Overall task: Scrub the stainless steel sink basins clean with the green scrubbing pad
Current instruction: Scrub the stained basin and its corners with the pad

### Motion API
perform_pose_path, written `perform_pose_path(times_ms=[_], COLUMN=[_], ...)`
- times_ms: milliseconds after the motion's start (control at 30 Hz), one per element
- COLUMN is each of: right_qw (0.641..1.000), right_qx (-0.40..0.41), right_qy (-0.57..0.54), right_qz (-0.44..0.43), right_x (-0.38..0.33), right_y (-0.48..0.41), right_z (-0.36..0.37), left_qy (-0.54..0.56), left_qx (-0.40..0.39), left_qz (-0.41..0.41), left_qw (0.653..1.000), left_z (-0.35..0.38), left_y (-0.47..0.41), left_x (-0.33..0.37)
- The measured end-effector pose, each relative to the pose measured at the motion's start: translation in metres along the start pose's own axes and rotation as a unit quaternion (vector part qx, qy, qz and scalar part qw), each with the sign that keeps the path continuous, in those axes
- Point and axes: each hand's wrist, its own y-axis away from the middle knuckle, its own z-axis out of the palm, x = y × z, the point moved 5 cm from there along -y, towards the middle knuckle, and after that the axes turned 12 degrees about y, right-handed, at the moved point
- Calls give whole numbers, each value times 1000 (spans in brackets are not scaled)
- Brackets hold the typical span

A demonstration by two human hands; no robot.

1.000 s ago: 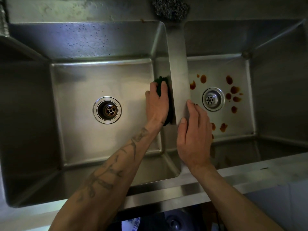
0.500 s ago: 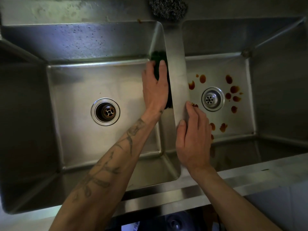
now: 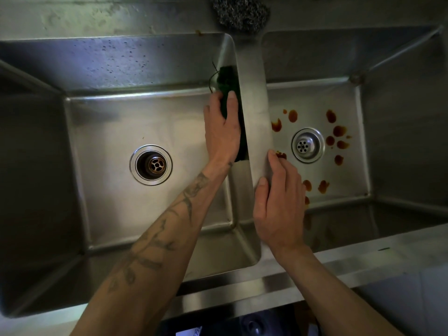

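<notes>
Slid farther back: green scrubbing pad (image 3: 226,78) | left hand (image 3: 223,132) grip clutching it | right hand (image 3: 278,209) flat, relaxed

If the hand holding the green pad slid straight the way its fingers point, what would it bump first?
Probably the back wall of the left basin, near its corner with the divider. The left hand and green pad point that way, though depth is hard to judge.
</notes>
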Motion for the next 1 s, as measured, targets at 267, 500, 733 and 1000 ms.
perform_pose_path(times_ms=[267,500,733,1000], right_qw=[1000,1000,1000,1000], right_qx=[-5,-8,-14,-17], right_qy=[-9,-13,-12,-14], right_qz=[5,2,6,13], right_x=[1,0,1,-1], right_y=[0,1,2,2], right_z=[1,0,2,-1], left_qy=[-19,-81,-3,-18], left_qx=[-7,-53,-2,-4], left_qz=[18,-188,14,2], left_qw=[1000,977,1000,1000], left_z=[-1,1,9,10], left_y=[6,-31,-53,-73], left_x=[2,-28,33,31])
